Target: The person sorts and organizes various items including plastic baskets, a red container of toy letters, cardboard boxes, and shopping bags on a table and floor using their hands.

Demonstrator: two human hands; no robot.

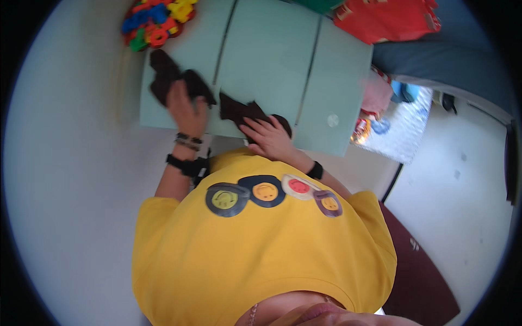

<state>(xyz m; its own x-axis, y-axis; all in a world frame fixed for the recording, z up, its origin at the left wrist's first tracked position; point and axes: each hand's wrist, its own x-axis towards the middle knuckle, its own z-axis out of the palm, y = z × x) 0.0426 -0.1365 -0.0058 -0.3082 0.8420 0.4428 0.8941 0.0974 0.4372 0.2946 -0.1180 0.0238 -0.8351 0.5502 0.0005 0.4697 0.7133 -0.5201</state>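
Two dark brown cloth pieces lie on the pale green glass tabletop point(261, 53). My left hand point(187, 110) rests with spread fingers on the lower edge of one crumpled dark cloth point(163, 69) at the table's left side. Slightly blurred, that hand does not show clearly whether it grips the fabric. Over the other dark cloth point(240, 108), near the table's front edge, my right hand point(269, 136) lies flat with its fingers apart. Part of this cloth is hidden under the fingers.
Colourful plastic toy pieces point(157, 20) are heaped at the table's far left corner. A red fabric bag point(387, 20) sits at the far right corner. Beyond the right edge are a blue-grey covered surface point(444, 61) and a light mat point(403, 134) with assorted items.
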